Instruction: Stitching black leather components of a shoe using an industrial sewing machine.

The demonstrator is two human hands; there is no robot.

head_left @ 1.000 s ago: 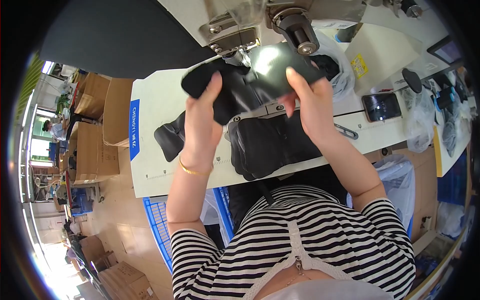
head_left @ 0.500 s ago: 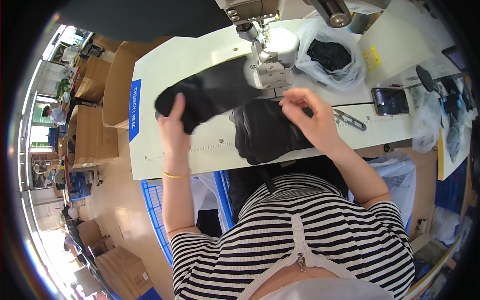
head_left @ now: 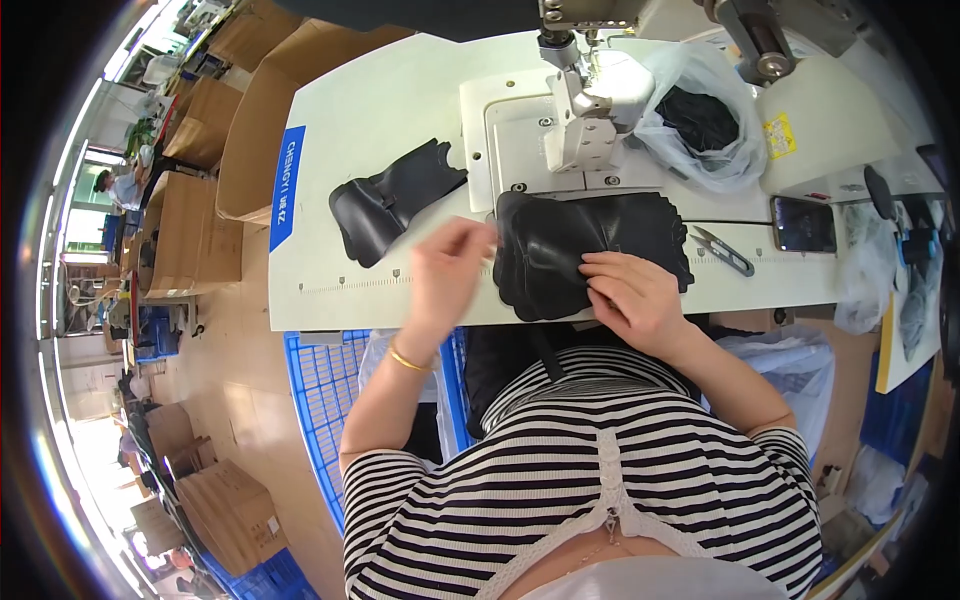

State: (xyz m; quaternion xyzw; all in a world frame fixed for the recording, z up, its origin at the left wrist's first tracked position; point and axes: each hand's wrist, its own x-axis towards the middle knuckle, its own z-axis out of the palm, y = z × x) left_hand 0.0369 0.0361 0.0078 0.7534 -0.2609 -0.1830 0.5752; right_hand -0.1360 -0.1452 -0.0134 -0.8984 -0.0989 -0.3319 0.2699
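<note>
A stack of black leather-like cut pieces (head_left: 545,250) lies on the white sewing table in front of me, with scalloped edges at its right end. My right hand (head_left: 637,300) rests on the stack, its fingers stretched over the top piece and its thumb apart. Just off the left edge of the stack, my left hand (head_left: 447,275) is smeared by motion, so its fingers cannot be read. Farther left, a single black piece (head_left: 385,205) lies by itself on the table, its surface bent up in a fold.
The sewing machine head (head_left: 580,130) stands behind the stack. To the right are thread snips (head_left: 725,250), a phone (head_left: 803,224) and a clear plastic bag (head_left: 680,165) of black material. Blue baskets (head_left: 325,400) sit below the table edge; cardboard boxes (head_left: 190,235) stand at left.
My left hand has let go of the black piece, which now lies on the table at left, and has come right toward the stack. My right hand has lowered onto the stack.
</note>
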